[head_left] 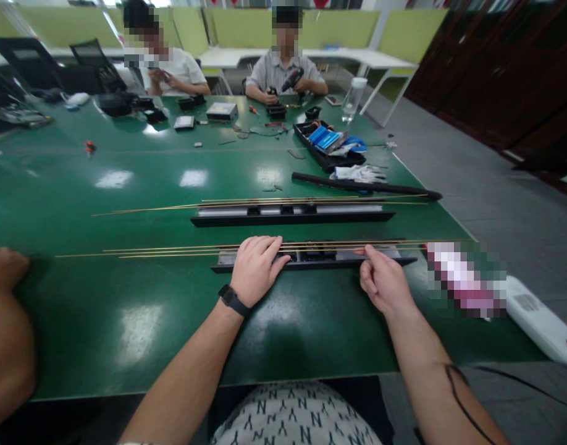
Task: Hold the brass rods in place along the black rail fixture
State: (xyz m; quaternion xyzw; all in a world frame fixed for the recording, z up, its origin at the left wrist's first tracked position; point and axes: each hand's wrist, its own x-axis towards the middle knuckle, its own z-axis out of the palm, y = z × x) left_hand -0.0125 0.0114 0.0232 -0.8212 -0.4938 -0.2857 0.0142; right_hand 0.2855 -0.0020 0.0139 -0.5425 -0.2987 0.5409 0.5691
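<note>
A long black rail (306, 266) with a pale inner channel lies across the green table in front of me. Several thin brass-coloured rods (172, 251) run along it and stick out past both ends. My left hand (257, 270), with a dark watch on the wrist, lies over the rail's left half; its fingers curl over the far side and the thumb points right. Near the rail's right end, my right hand (386, 279) is closed, its index finger and thumb at a rod. Farther off lies a second black rail (293, 219) with rods along it.
Beyond the rails are a black tube (367, 185), white gloves (357, 173) and a black tray (330, 162) of blue packs. Another person's arm (8, 334) rests at left. Two people sit opposite, one with a power drill (293, 79). A white device (540, 318) lies at right.
</note>
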